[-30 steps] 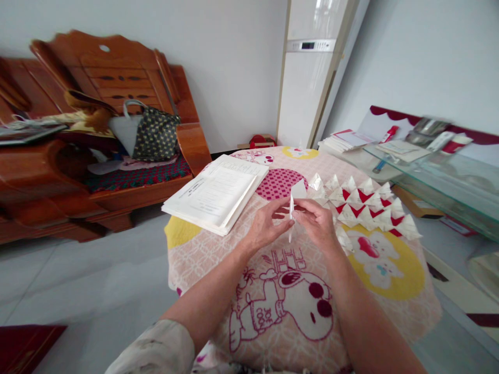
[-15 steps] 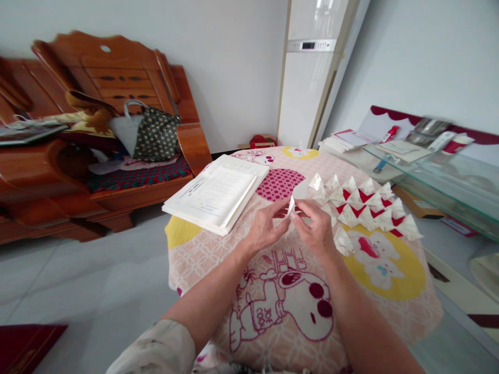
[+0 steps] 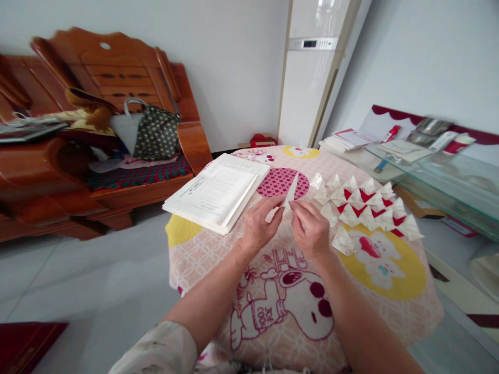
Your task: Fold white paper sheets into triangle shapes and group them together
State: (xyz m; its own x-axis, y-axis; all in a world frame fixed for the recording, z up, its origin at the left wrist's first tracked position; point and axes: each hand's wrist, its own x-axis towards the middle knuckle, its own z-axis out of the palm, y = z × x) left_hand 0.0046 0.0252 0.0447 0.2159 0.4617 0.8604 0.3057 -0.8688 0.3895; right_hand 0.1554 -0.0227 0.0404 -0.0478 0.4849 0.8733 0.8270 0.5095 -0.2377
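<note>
Paper stack (image 3: pixel 216 195) left of centre, left hand (image 3: pixel 260 226) pinches folded paper (image 3: pixel 292 190) mid-frame, right hand (image 3: pixel 312 227) pinches its lower end; probably best to match edges, press crease flat; pointed paper pieces (image 3: pixel 375 201) right of centre on bench (image 3: pixel 202 267)

Between left hand (image 3: pixel 262 223) and right hand (image 3: pixel 312 228): reads as thin, matt white paper in the held sheet (image 3: pixel 292 189). Just right of the right hand: looks like crisp, creased paper in the folded pieces (image 3: pixel 370 205). Left of the left hand: shows smooth, matt printed paper in the stack (image 3: pixel 222 195). Under both hands: appears as soft, matt cloth in the tablecloth (image 3: pixel 195 259). Far left of the left hand: shows glossy, varnished wood in the bench (image 3: pixel 117 65); rough, woven cloth in the seat cover (image 3: pixel 146 172). Far right of the right hand: shows smooth, clear glass in the shelf (image 3: pixel 448 189); shiny metal in the bowl (image 3: pixel 432 125). Well beyond both hands: looks smooth, glossy on the white cabinet unit (image 3: pixel 304 93).
</note>
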